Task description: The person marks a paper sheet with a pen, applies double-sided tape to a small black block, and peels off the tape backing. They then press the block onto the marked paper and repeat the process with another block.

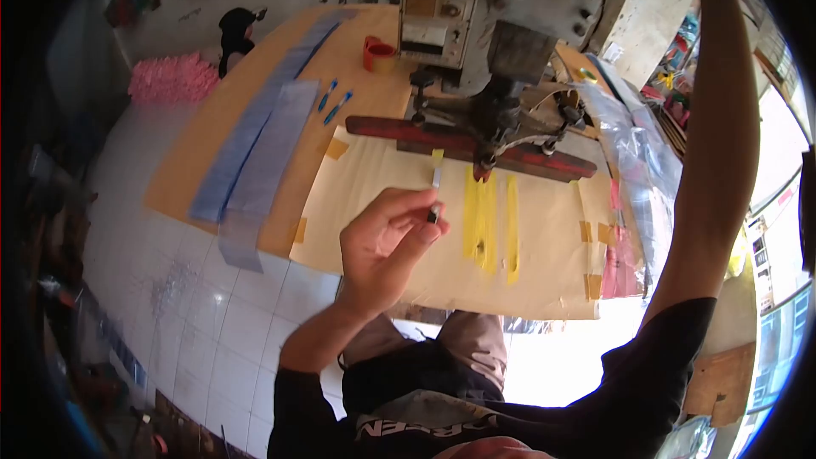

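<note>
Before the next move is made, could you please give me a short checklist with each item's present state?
1. Left hand holds the small dark piece: ok, between thumb and finger.
2. Right hand in view: not ok, only the raised right arm shows.
3. Left hand apart from the red bar: ok, a gap shows.
4. Yellow strips on the tan sheet: ok.
5. Machine switched off: cannot tell.

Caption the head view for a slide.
Left hand pinching a small dark object over a tan sheet with yellow strips, near a machine with a red bar; right arm raised.
</note>
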A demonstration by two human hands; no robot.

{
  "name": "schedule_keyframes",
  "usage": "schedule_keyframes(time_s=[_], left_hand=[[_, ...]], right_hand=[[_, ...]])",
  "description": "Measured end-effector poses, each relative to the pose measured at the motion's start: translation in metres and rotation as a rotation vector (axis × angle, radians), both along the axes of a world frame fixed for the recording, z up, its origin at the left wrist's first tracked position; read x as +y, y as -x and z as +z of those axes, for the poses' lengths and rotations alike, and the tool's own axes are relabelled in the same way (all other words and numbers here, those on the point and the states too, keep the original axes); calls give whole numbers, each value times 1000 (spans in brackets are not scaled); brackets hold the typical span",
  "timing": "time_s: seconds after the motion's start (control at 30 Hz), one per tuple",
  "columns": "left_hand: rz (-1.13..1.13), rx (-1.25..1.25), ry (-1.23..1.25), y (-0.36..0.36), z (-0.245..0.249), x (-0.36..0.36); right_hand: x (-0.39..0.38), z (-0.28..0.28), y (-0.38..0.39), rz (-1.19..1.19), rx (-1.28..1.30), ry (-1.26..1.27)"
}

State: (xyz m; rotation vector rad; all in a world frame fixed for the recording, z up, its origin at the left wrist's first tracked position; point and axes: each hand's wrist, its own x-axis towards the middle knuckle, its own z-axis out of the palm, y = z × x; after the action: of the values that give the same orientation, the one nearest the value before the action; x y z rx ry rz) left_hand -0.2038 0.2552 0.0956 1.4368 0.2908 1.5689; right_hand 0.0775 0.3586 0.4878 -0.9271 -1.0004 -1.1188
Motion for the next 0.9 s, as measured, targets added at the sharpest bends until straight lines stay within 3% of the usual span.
schedule_keyframes(time_s=[0.1,0.17,0.23,0.4,0.43,0.5,0.53,0.57,0.63,0.7,0.9], left_hand=[[38,68,-35,11,-2,5],[71,101,-85,17,-9,5],[131,208,-187,20,-16,4],[146,198,-143,13,-38,-5],[174,204,-159,11,-42,-7],[223,252,-193,7,-46,-10],[279,297,-238,4,-47,-11],[268,301,-230,0,-47,-12],[362,389,-349,-8,-43,-15],[386,410,-396,-14,-39,-15],[469,584,-503,-17,-24,-20]], right_hand=[[-28,-55,2,525,-209,66],[-57,-144,-9,651,-332,369],[-80,-227,1,993,28,995],[-83,-390,-4,1099,482,1953],[-85,-398,-6,1096,495,1960],[-90,-408,-7,610,-32,1736],[-98,-398,8,484,-35,1541],[-104,-392,16,480,-22,1550],[-113,-384,27,926,-37,1323],[-130,-373,41,1073,-101,1370],[-146,-376,58,1083,-207,1239]])
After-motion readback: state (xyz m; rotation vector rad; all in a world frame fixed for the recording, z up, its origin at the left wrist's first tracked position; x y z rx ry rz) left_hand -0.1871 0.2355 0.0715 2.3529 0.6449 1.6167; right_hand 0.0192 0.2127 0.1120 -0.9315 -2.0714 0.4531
